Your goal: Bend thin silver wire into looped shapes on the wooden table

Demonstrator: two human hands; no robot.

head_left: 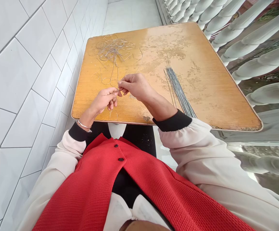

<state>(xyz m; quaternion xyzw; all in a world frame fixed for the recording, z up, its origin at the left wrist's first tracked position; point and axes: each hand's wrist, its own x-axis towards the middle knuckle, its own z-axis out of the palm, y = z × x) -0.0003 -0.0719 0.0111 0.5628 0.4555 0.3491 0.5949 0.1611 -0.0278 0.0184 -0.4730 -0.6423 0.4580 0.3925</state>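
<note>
The desk (202,64) was honey-orange with pale worn blotches. The thin wire (117,88) and wire bundle (179,91) were silvery grey, and the vest (91,195) was red waffle-weave.

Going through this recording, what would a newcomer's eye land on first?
The eye goes first to the bare left hand and right hand, their fingers meeting on a thin wire strand near the tabletop's front edge. On the worn wooden tabletop, a tangled heap of fine wire lies toward the far edge, while a straight bundle of grey wires lies right of the hands. A red waffle-knit vest fills the frame's lower part.
</note>
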